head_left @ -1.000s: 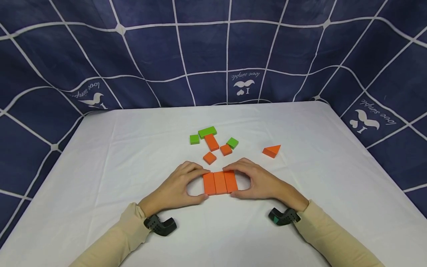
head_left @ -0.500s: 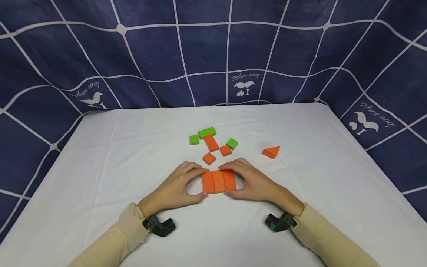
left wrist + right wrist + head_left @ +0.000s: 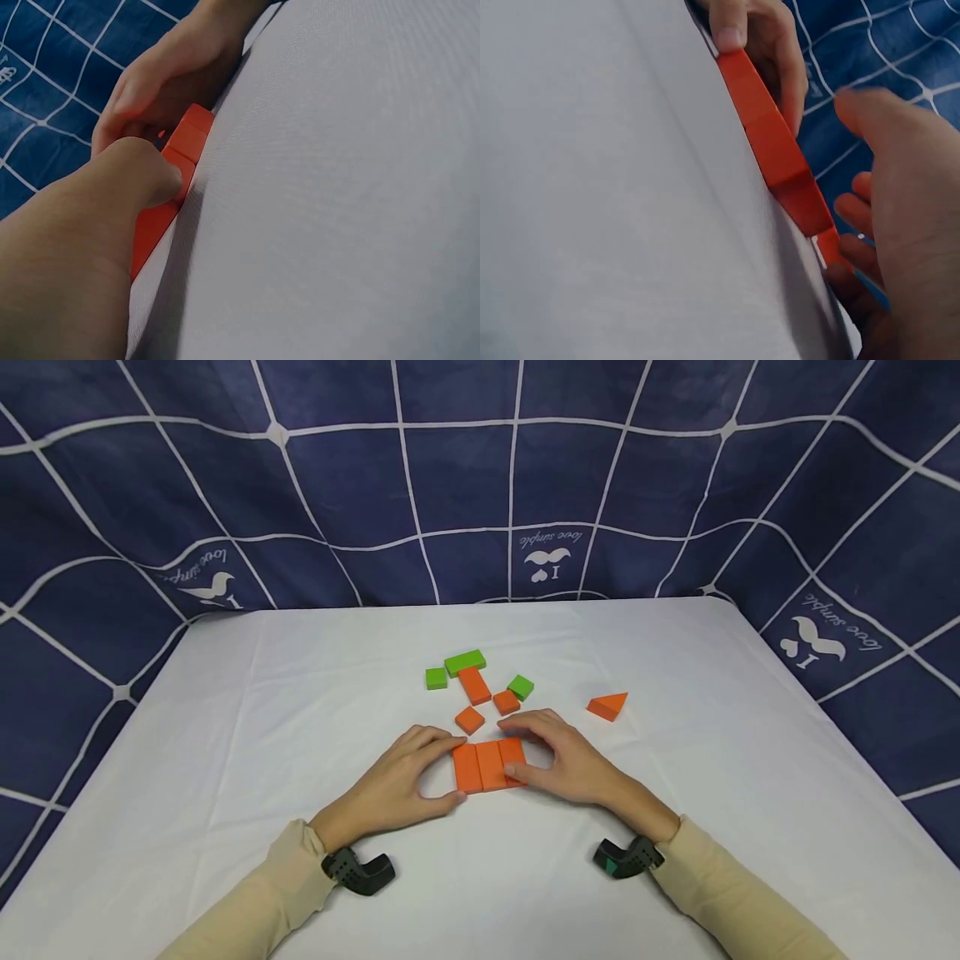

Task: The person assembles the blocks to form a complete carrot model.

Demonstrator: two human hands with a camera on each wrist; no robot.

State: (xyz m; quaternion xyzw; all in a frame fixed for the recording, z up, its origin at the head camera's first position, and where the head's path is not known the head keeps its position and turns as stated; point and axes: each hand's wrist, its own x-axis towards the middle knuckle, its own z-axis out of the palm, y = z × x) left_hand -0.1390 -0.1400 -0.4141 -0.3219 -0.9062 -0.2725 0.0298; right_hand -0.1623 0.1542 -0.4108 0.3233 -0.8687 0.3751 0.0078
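Three orange rectangular blocks lie side by side, long edges together, on the white table in the head view: left block (image 3: 467, 769), middle block (image 3: 491, 765) and right block (image 3: 512, 750). My left hand (image 3: 401, 781) pinches the left block end to end, thumb at its near end and fingers at its far end. Over the right block hovers my right hand (image 3: 573, 764), its thumb raised and fingers spread beyond the far edge. The right wrist view shows that lifted thumb (image 3: 877, 112) blurred and apart from the orange row (image 3: 780, 154).
Beyond the row lie a small orange square block (image 3: 470, 720), another orange square (image 3: 506, 702), an orange rectangle (image 3: 475, 686), a long green block (image 3: 465, 663) and two green squares, one left (image 3: 436, 678), one right (image 3: 521, 687). An orange triangular block (image 3: 607, 706) sits farther right.
My right hand gripped the right block by its ends and pushed it slightly left; now its thumb has lifted off and its fingers have spread. My left hand stays at the left block.
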